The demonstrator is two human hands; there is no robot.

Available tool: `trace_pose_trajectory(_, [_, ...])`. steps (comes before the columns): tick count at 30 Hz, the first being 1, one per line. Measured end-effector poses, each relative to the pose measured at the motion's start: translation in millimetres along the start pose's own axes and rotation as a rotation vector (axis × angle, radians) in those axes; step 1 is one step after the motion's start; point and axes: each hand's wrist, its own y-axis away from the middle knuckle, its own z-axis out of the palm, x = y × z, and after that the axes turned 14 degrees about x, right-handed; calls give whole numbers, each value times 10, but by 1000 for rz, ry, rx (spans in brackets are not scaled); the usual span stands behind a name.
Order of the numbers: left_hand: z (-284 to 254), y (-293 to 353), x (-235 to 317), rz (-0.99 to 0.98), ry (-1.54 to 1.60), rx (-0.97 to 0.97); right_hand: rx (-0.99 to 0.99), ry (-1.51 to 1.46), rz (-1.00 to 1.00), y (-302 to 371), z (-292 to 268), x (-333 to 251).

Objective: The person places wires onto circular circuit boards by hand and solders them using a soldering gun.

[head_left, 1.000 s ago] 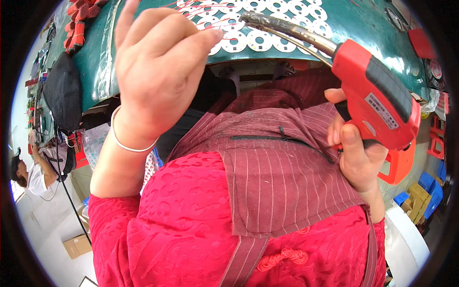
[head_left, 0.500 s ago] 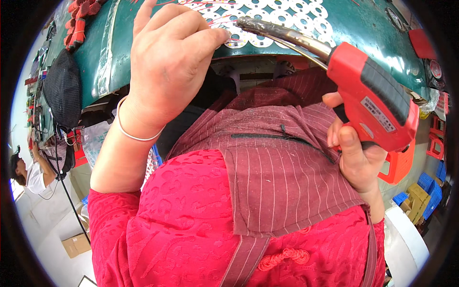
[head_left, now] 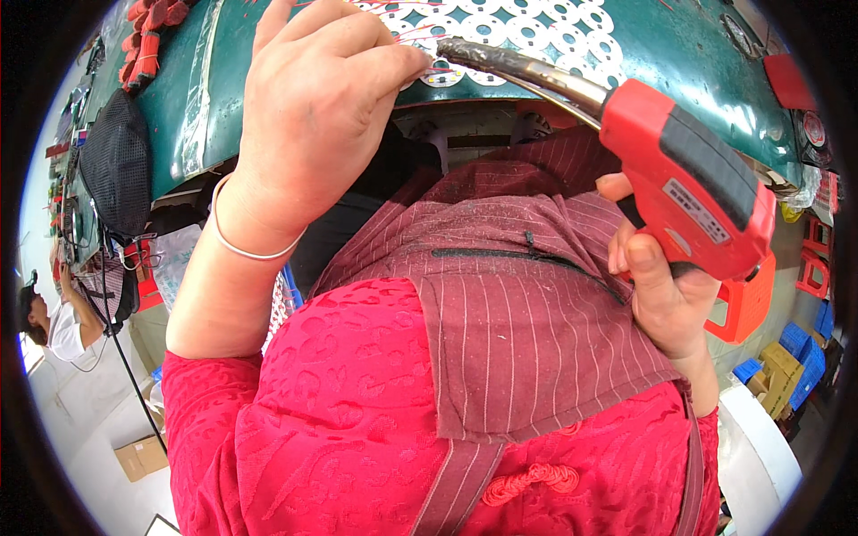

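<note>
My right hand (head_left: 657, 277) is wrapped around the grip of a red and black soldering gun (head_left: 688, 179). The gun's long metal barrel reaches left to a dark, scorched tip (head_left: 456, 51), with a thin feed tube running beneath it. That tip is over the near left edge of a sheet of round white LED boards (head_left: 529, 34), each with a hole in its middle. My left hand (head_left: 313, 116) is closed in a pinch just left of the tip. A thin red wire (head_left: 441, 71) comes out at its fingertips; the rest is hidden by the hand.
The boards lie on a green table (head_left: 688, 67) whose near edge curves before me. Bundles of red wire (head_left: 143, 58) lie at the far left. A black mesh cap (head_left: 116, 165) hangs at the left. Orange stools (head_left: 742, 304) stand at the right. Another person (head_left: 63, 326) is at far left.
The soldering gun and my right hand have shifted slightly left, bringing the tip closer to my left fingertips. My left hand has moved only a little.
</note>
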Motion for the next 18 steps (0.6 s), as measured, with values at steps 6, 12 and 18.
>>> trace_pose_trajectory(6, [-7, -5, 8, -10, -10, -11, 1, 67, -19, 3, -10, 2])
trace_pose_trajectory(12, [-6, -1, -9, 2, -11, -10, -35, 153, -11, 24, -61, 43])
trace_pose_trajectory(18, [-16, -1, 15, -30, -10, -21, 58, -72, 90, 31, -43, 11])
